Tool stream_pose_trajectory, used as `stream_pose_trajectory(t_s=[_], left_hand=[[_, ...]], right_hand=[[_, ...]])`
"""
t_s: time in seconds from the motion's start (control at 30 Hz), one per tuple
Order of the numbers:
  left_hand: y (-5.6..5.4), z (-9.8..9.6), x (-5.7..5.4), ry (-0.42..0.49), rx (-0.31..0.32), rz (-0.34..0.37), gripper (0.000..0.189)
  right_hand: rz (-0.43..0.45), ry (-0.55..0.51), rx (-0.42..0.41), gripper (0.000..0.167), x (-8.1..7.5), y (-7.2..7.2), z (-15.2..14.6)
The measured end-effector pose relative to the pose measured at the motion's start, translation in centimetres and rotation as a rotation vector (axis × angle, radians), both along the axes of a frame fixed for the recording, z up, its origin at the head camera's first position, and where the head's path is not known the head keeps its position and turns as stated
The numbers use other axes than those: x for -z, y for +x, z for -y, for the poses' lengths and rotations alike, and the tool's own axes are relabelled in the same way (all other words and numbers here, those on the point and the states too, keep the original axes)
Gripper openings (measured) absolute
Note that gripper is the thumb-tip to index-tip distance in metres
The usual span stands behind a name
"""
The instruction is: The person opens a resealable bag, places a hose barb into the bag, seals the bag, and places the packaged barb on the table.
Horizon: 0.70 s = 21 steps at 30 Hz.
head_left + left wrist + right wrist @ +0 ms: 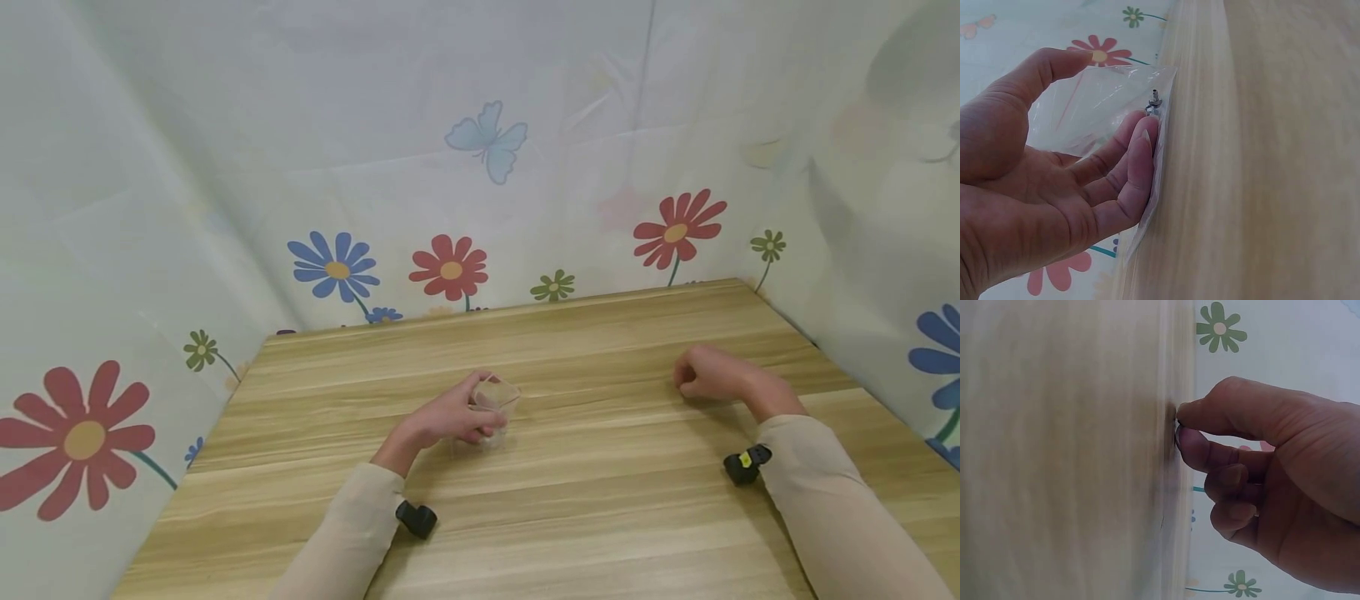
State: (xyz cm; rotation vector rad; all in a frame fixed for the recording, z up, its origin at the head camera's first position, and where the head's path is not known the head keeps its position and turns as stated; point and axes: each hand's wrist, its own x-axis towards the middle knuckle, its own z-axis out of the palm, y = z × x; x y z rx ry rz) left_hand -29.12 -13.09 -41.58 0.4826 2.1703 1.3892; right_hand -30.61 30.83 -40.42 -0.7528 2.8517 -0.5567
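My left hand point(453, 412) holds a clear plastic box point(498, 393) with a square rim, low over the wooden table. In the left wrist view its thumb lies along one edge of the box and the other fingers curl against it. A small shiny metal piece point(1154, 100) shows by the fingertips; whether it is inside the box or pinched I cannot tell. On the right side of the table, my right hand point(712, 373) pinches a small, thin, dark curved piece point(1178, 436) between thumb and forefinger, close to the tabletop. Its other fingers are curled in.
The wooden table point(600, 492) spans the space under both hands. Behind and beside it hangs a white sheet point(360, 167) printed with flowers and a butterfly. A small black camera sits on each wrist.
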Motion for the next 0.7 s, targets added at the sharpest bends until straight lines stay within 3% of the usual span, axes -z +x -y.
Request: stream_pose_trajectory(t_s=[0.17,0.3,0.5,0.7], left_hand=[[-0.2,0.1,0.1,0.003,-0.001,0.005,0.073],[-0.3,0.2,0.4,0.009,0.001,0.013,0.074],[-0.3,0.2,0.4,0.002,-0.004,0.007,0.075],[-0.1,0.2,0.1,-0.003,-0.002,-0.003,0.074]], right_hand=[[0.018,-0.007,0.045,0.002,-0.6,0.1,0.4],[-0.003,-0.051,0.053,0.004,-2.2,0.6,1.8],[-0.088,-0.115,-0.017,0.004,-5.2,1.4,5.7],[-0.158,-0.172,-0.094,0.008,-6.2,1.5,10.4]])
